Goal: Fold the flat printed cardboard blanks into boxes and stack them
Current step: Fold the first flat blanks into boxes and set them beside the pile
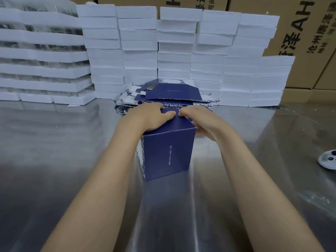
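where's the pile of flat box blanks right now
The pile of flat blanks lies mid-table in the head view, just behind the blue box, before the white foam stacks.

White print on the box (168, 153) too small to read, round white object (328, 159) cut off right, perhaps a controller.
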